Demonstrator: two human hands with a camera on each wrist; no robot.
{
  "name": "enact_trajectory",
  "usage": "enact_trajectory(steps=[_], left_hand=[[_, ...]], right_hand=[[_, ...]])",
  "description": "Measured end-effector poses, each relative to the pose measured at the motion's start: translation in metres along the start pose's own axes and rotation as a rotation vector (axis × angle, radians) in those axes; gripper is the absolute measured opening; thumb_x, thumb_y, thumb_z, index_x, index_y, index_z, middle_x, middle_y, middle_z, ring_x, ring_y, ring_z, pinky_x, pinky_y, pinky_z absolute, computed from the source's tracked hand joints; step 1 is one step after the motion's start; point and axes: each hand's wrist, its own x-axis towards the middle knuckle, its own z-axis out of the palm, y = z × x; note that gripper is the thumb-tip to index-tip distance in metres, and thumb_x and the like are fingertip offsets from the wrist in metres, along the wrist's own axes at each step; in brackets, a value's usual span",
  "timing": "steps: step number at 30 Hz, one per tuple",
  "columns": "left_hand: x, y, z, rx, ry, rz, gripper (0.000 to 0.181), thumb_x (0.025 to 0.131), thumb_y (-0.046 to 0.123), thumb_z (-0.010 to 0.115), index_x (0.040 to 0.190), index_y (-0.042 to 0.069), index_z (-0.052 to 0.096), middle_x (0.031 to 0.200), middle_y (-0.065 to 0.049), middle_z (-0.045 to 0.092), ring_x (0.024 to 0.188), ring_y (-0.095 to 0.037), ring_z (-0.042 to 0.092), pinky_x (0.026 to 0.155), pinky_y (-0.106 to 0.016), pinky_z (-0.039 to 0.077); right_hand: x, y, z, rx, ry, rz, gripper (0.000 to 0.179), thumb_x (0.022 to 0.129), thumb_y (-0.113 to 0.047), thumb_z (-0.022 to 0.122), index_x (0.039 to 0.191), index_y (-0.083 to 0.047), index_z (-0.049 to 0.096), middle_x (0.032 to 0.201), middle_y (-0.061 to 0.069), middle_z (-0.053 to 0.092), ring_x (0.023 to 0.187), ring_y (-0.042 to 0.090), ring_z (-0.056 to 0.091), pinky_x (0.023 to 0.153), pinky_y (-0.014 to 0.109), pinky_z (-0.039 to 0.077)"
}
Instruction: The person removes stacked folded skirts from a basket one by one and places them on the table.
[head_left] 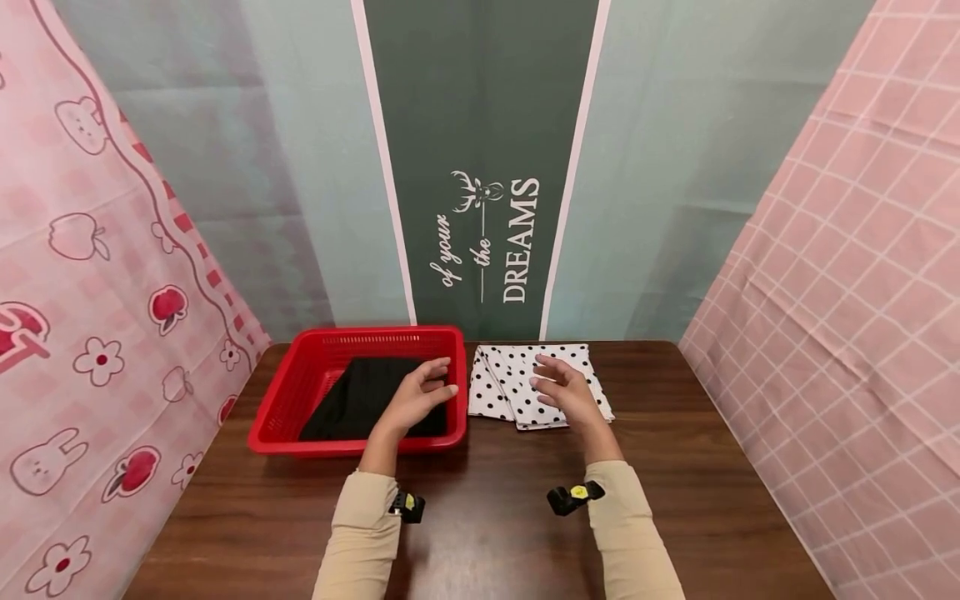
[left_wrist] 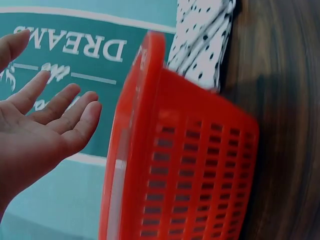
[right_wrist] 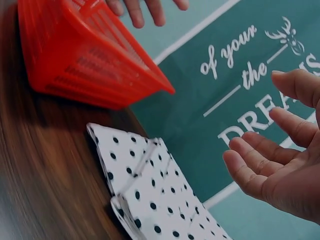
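Note:
My left hand hovers over the right side of a red plastic basket, its fingers loosely bent and holding nothing. Inside the basket lies a folded black cloth. Above the white cloth with black dots is my right hand, relaxed and apart from it. That dotted cloth lies folded flat on the table, right of the basket, in what look like overlapping layers. In the right wrist view the right hand has its fingers spread a little, with nothing between them. The left wrist view also shows the left hand free.
The brown wooden table carries the basket and the dotted cloth near its back edge. A green printed curtain hangs behind. Pink cloths hang at the left and right sides. Each wrist wears a black strap.

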Motion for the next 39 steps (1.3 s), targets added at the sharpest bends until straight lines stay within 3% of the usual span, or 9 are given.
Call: enact_trajectory(steps=[9,17,22,26,33,39], left_hand=[[-0.012,-0.005,-0.035,0.029,0.054,-0.073,0.054,0.09,0.006,0.059,0.138,-0.003,0.037,0.136,-0.028,0.038,0.121,-0.042,0.041,0.098,-0.049,0.035],[-0.011,-0.044,-0.065,0.049,0.11,-0.106,0.058,0.09,0.014,0.062,0.14,0.002,0.036,0.137,-0.025,0.037,0.12,-0.039,0.042,0.099,-0.049,0.033],[-0.018,-0.056,-0.083,0.125,0.151,-0.167,0.06,0.09,0.021,0.063,0.141,0.006,0.037,0.139,-0.024,0.037,0.121,-0.037,0.041,0.099,-0.049,0.033],[-0.024,-0.062,-0.094,0.16,0.168,-0.203,0.061,0.09,0.024,0.063,0.142,0.005,0.036,0.139,-0.025,0.035,0.123,-0.039,0.038,0.1,-0.051,0.032],[-0.025,-0.072,-0.107,0.178,0.14,-0.274,0.062,0.091,0.023,0.061,0.142,0.001,0.033,0.14,-0.028,0.033,0.125,-0.039,0.035,0.097,-0.053,0.035],[-0.015,-0.07,-0.12,0.176,0.113,-0.327,0.062,0.092,0.024,0.058,0.141,-0.002,0.031,0.137,-0.03,0.034,0.12,-0.043,0.038,0.095,-0.056,0.035]], right_hand=[[0.007,-0.007,0.033,0.032,-0.081,0.005,0.049,0.086,-0.004,0.063,0.132,-0.001,0.047,0.125,0.022,0.05,0.109,0.032,0.052,0.089,0.049,0.043],[0.012,-0.008,0.056,0.029,-0.182,0.009,0.05,0.086,-0.006,0.064,0.133,-0.003,0.047,0.126,0.02,0.051,0.111,0.03,0.052,0.089,0.048,0.044],[0.017,-0.01,0.072,0.026,-0.217,0.004,0.05,0.087,-0.007,0.062,0.134,-0.004,0.047,0.127,0.021,0.05,0.11,0.029,0.054,0.088,0.048,0.045],[0.022,-0.008,0.087,0.066,-0.195,0.017,0.049,0.086,-0.008,0.063,0.133,-0.003,0.048,0.125,0.024,0.05,0.106,0.029,0.056,0.087,0.05,0.045],[0.027,0.0,0.112,0.166,-0.165,0.121,0.047,0.086,-0.007,0.062,0.131,-0.003,0.049,0.116,0.015,0.056,0.104,0.03,0.057,0.088,0.052,0.043],[0.04,0.001,0.123,0.223,-0.177,0.197,0.044,0.087,-0.01,0.061,0.13,-0.005,0.051,0.114,0.015,0.06,0.109,0.033,0.056,0.087,0.047,0.046]])
